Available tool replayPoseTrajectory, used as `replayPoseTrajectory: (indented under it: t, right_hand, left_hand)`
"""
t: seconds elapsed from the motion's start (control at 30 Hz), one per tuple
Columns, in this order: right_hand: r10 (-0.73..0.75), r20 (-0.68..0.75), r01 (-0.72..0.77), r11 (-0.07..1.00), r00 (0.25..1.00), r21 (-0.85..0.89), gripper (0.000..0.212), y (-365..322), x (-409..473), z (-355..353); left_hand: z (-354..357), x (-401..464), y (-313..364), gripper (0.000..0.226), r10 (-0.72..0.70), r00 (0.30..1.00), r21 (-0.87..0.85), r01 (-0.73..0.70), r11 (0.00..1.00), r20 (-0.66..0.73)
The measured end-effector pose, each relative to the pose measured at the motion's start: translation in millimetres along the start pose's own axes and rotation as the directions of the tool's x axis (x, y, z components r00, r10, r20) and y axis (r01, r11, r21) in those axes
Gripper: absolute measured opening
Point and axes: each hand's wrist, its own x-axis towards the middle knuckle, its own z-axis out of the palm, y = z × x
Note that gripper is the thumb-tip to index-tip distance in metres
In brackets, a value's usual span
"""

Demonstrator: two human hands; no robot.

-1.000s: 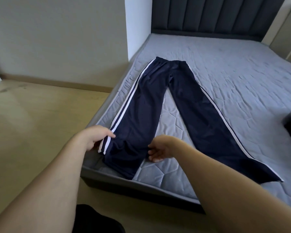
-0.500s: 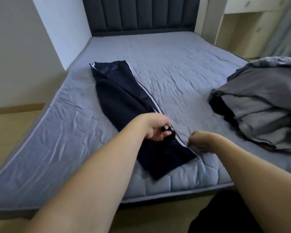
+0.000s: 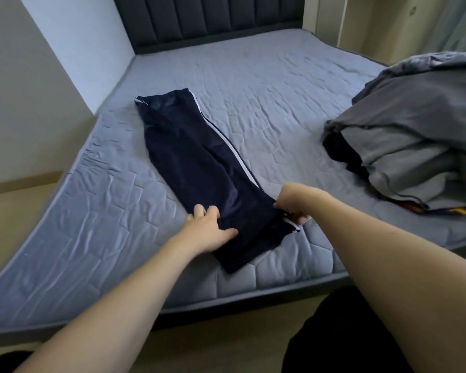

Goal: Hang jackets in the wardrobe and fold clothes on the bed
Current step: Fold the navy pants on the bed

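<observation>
Holding the navy track pants (image 3: 199, 168) near the cuffs, legs laid one over the other, lengthwise on the mattress (image 3: 280, 103) w/ cuffs at the near edge. My left hand (image 3: 209, 230) rests on the fabric, thumb flat, fingers curled at the edge; my right hand (image 3: 291, 201) pinches the striped cuff corner. Risk imo: slick fabric, so the top leg could slide off the lower when I fold, leaving seams crooked; cuffs could slip over the bed edge. Grey clothes pile (image 3: 414, 135) sits well apart to the right, not blocking. Headboard (image 3: 213, 20) beyond.
</observation>
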Motion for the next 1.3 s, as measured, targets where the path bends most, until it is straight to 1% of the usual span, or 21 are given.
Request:
replayPoseTrajectory:
  t: [0.03, 0.1, 0.13, 0.17, 0.23, 0.3, 0.37, 0.43, 0.5, 0.6, 0.67, 0.73, 0.8, 0.83, 0.9, 0.93, 0.97, 1.03, 1.13, 1.23, 1.3]
  right_hand:
    - [0.006, 0.014, -0.006, 1.0, 1.0, 0.005, 0.024, -2, -2, -2]
    - [0.026, 0.092, -0.033, 0.996, 0.995, 0.077, 0.021, -5, -6, -7]
    - [0.041, 0.132, -0.054, 0.993, 0.99, 0.1, 0.022, -7, -9, -9]
    - [0.057, 0.166, -0.074, 0.993, 0.984, 0.094, 0.023, -9, -13, -11]
    - [0.093, 0.203, -0.101, 0.994, 0.975, 0.029, 0.024, -10, -17, -15]
    - [0.144, 0.233, -0.138, 0.989, 0.962, -0.045, 0.024, -5, -19, -15]
    - [0.186, 0.277, -0.169, 0.982, 0.943, -0.083, 0.022, 1, -19, -11]
    - [0.195, 0.314, -0.183, 0.981, 0.929, -0.067, 0.017, 5, -18, -6]
    - [0.188, 0.327, -0.174, 0.982, 0.926, -0.071, 0.015, 7, -17, 1]
    - [0.189, 0.34, -0.131, 0.974, 0.921, -0.187, 0.016, 2, -19, 2]
    - [0.196, 0.307, -0.103, 0.95, 0.931, -0.295, 0.012, -9, -18, -4]
    - [0.167, 0.236, -0.07, 0.926, 0.957, -0.371, 0.017, -28, -11, -7]
    - [0.032, 0.104, 0.003, 0.945, 0.994, -0.326, 0.029, -53, 13, -2]
    - [-0.049, 0.025, 0.054, 0.961, 0.999, -0.272, 0.04, -66, 30, 2]
    - [-0.147, -0.088, 0.129, 0.975, 0.985, -0.18, 0.06, -92, 68, 11]
    - [-0.183, -0.125, 0.159, 0.971, 0.975, -0.176, 0.062, -104, 89, 14]
    - [-0.21, -0.149, 0.18, 0.965, 0.966, -0.189, 0.062, -118, 109, 15]
    - [-0.23, -0.176, 0.193, 0.96, 0.957, -0.204, 0.061, -144, 143, 15]
    - [-0.253, -0.215, 0.223, 0.963, 0.943, -0.154, 0.055, -185, 186, 5]
    - [-0.319, -0.238, 0.276, 0.941, 0.917, -0.198, 0.05, -224, 229, -10]
    - [-0.387, -0.23, 0.335, 0.912, 0.893, -0.236, 0.05, -247, 258, -18]
  left_hand:
    - [0, -4, 1, 0.053, 0.021, 0.999, 0.021, -0.022, 1.0, 0.025]
    - [-7, -10, 4, 0.028, 0.033, 0.998, 0.002, -0.033, 0.999, 0.059]
    - [-11, -13, 5, 0.016, 0.043, 0.998, -0.011, -0.043, 0.999, 0.047]
    - [-16, -15, 6, 0.011, 0.059, 0.998, -0.01, -0.059, 0.998, 0.023]
    - [-25, -20, 8, 0.022, 0.078, 0.997, 0.018, -0.078, 0.997, -0.027]
    - [-28, -25, 8, 0.027, 0.064, 0.997, -0.037, -0.065, 0.997, -0.031]
    - [-27, -28, 6, 0.028, 0.054, 0.998, -0.111, -0.05, 0.993, 0.029]
    - [-23, -30, 4, 0.027, 0.075, 0.991, -0.108, -0.064, 0.992, 0.107]
    - [-21, -31, 4, 0.024, 0.095, 0.984, -0.1, -0.081, 0.992, 0.151]
    - [-27, -22, 2, 0.024, 0.069, 0.984, -0.094, -0.054, 0.994, 0.165]
    - [-37, -7, -3, 0.027, 0.034, 0.995, -0.063, -0.028, 0.998, 0.097]
    - [-48, 19, -12, 0.031, -0.011, 1.0, -0.028, 0.011, 1.0, 0.001]
    - [-54, 55, -30, 0.041, -0.092, 0.995, -0.024, 0.091, 0.996, -0.046]
    - [-56, 75, -40, 0.046, -0.129, 0.99, -0.039, 0.127, 0.991, -0.059]
    - [-56, 116, -62, 0.056, -0.187, 0.979, -0.089, 0.18, 0.98, -0.078]
    - [-57, 134, -72, 0.059, -0.208, 0.974, -0.107, 0.198, 0.974, -0.091]
    - [-58, 152, -83, 0.061, -0.222, 0.969, -0.109, 0.211, 0.971, -0.108]
    - [-63, 184, -100, 0.062, -0.234, 0.962, -0.05, 0.229, 0.972, -0.14]
    - [-83, 233, -117, 0.06, -0.23, 0.954, 0.048, 0.243, 0.969, -0.192]
    - [-122, 288, -132, 0.054, -0.235, 0.939, 0.011, 0.246, 0.969, -0.253]
    - [-149, 326, -146, 0.048, -0.26, 0.919, -0.072, 0.25, 0.966, -0.295]
